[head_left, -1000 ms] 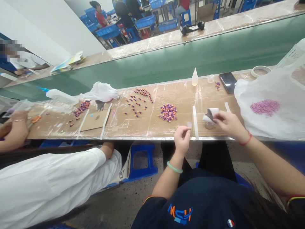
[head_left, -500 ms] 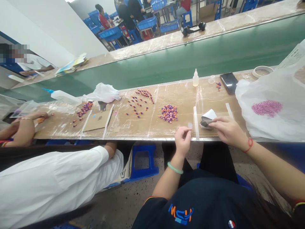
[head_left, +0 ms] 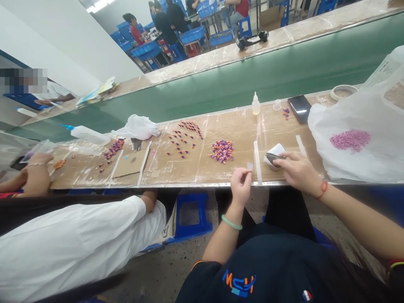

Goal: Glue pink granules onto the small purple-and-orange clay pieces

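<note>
My right hand (head_left: pixel 298 170) pinches a dark grey flat piece (head_left: pixel 274 157), perhaps sandpaper or a thin sheet; I cannot tell which. It lies against a small white rolled or cup-like thing (head_left: pixel 276 149) on the cardboard between two white tape strips. My left hand (head_left: pixel 241 182) is at the table's front edge, its fingers closed in a pinch; whatever they hold is too small to make out. A small translucent patch (head_left: pixel 250 166) lies just beside its fingertips. Beyond that hand is a heap of small purple and orange pieces (head_left: pixel 222 150).
More purple-orange pieces (head_left: pixel 181 139) lie spread leftward. At the back are a dropper bottle (head_left: pixel 256 104), a phone (head_left: pixel 299 108) and a tape roll (head_left: pixel 343 92). Pink grains (head_left: pixel 350 140) rest on a white plastic bag (head_left: pixel 325 164). A co-worker's white sleeve (head_left: pixel 94 231) is at left.
My right hand has shifted slightly, and the dark piece now points out from its fingertips across the white thing. My left hand stays nearly still. The view has tilted slightly.
</note>
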Demonstrator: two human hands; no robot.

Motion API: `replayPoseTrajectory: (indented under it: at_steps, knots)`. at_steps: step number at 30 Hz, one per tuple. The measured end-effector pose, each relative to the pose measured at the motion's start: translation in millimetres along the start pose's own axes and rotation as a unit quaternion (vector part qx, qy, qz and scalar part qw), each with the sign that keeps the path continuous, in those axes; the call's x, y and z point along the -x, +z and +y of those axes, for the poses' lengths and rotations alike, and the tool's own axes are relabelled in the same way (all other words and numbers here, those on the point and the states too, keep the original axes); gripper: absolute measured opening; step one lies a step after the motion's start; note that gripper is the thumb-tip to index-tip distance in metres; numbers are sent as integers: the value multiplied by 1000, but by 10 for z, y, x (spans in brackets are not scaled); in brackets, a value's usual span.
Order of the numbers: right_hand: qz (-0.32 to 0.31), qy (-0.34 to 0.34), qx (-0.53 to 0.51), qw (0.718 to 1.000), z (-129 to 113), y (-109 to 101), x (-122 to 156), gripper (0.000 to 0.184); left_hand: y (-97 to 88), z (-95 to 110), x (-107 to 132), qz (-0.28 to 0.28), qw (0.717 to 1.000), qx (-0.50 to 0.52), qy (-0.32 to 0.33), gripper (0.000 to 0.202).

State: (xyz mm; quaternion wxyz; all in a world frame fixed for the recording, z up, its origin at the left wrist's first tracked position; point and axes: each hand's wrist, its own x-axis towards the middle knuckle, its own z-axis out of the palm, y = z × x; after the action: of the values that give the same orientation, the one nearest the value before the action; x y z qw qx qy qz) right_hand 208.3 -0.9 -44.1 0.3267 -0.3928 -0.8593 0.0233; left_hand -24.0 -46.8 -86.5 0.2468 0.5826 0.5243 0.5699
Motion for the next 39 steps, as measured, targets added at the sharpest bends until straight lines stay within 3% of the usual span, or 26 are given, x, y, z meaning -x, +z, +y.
replayPoseTrajectory:
  at_steps: [9,16,20,23,30,39]
  knots:
    - [11,140,-64,988,80,-206,-198,22,-1,17,-7,-2,1000,-1,5,12]
    - [-147,228,-120,955,157,-144,-409,30,1,20,-8,-1,1000,-7,7,12]
    - [-231,261,-141,927,220,-130,-506,21,0,5,-4,-1,1000,-8,6,13]
    - [-255,265,-142,919,253,-155,-551,18,6,-2,-3,2,1000,-5,5,13]
    - [-230,255,-86,935,164,-284,-491,29,13,-7,-2,7,1000,-1,8,12]
    - [-305,183,26,934,56,-213,-677,30,20,-1,6,9,1000,-3,2,13]
